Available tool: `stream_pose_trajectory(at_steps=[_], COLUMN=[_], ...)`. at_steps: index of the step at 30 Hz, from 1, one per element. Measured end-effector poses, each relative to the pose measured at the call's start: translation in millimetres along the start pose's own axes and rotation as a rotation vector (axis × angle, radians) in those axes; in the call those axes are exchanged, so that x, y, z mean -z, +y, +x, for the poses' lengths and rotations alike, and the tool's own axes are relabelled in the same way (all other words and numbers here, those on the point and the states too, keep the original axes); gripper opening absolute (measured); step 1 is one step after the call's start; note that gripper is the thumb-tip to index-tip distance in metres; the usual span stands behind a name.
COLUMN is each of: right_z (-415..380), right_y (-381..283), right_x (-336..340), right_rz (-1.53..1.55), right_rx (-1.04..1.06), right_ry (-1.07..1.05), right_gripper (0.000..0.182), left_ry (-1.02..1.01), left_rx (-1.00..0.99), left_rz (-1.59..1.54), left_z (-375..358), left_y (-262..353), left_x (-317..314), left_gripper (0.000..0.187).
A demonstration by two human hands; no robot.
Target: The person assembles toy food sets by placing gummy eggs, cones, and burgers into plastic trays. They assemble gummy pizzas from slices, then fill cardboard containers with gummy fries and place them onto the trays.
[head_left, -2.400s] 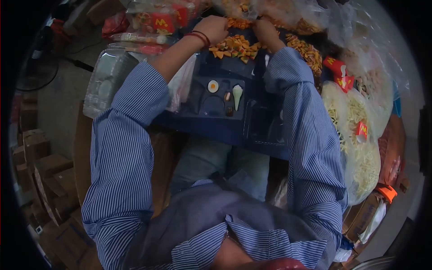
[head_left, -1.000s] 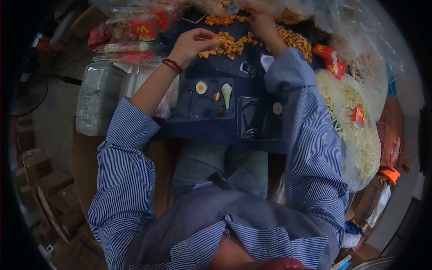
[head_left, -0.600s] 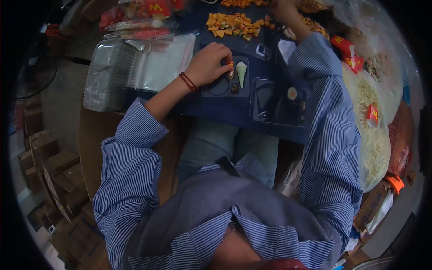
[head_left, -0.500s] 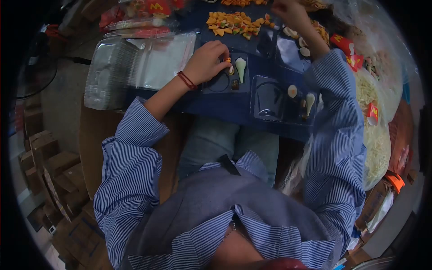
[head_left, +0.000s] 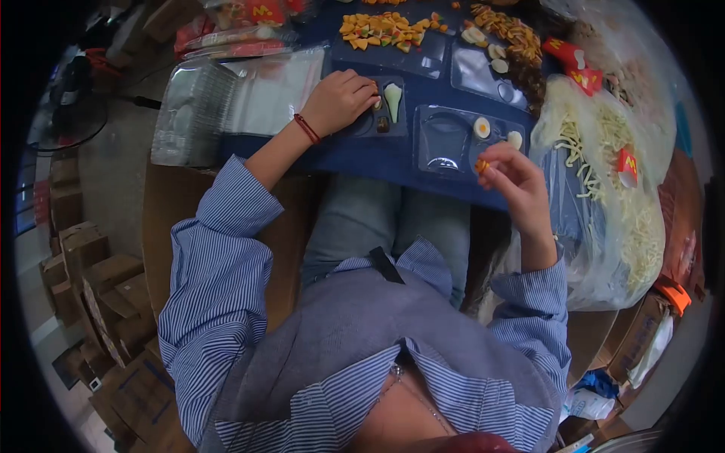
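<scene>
My left hand is closed in a pinch over the left clear plastic tray, a small orange piece at its fingertips. In that tray lie a pale green, cone-shaped piece with a white top and a small brown block. My right hand is closed, its thumb and fingers pinching a small orange-red piece just above the near edge of the right clear tray. That tray holds a miniature halved egg and a whitish piece; its near right corner is hidden behind my fingers.
Stacked clear trays stand at the left beside flat clear sheets. Orange pieces lie in a heap on the dark blue cloth, with brownish pieces farther right. A large plastic bag of pale strips bulges at the right.
My right hand has come from the far side of the table toward me, to the right tray, with the orange-red piece in its fingers. My left hand stays at the left tray.
</scene>
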State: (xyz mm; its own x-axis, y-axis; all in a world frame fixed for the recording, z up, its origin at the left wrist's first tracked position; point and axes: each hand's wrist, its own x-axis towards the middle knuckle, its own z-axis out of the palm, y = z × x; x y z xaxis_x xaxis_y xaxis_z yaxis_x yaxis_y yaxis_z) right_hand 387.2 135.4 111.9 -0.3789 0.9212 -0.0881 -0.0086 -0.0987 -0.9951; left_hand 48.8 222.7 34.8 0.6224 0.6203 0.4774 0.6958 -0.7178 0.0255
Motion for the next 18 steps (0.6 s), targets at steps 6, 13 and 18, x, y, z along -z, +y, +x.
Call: stream_pose_trajectory(at_steps=[6, 13, 18], right_z=[-14, -11, -23], right_y=[27, 51, 64], right_x=[-20, -51, -40], right_rz=[0.309, 0.805, 0.659], right_rx=[0.037, -0.026, -0.003], right_ry=[0.067, 0.243, 0.326], right_gripper=[0.018, 0.020, 0.017], left_ry=[0.000, -0.106, 0.014], left_rx=[0.101, 0.500, 0.627], left_rz=[-0.064, -0.921, -1.144], left_z=[8, 46, 44], left_y=[6, 155, 181], left_x=[13, 60, 25], left_gripper=[0.015, 0.018, 0.017])
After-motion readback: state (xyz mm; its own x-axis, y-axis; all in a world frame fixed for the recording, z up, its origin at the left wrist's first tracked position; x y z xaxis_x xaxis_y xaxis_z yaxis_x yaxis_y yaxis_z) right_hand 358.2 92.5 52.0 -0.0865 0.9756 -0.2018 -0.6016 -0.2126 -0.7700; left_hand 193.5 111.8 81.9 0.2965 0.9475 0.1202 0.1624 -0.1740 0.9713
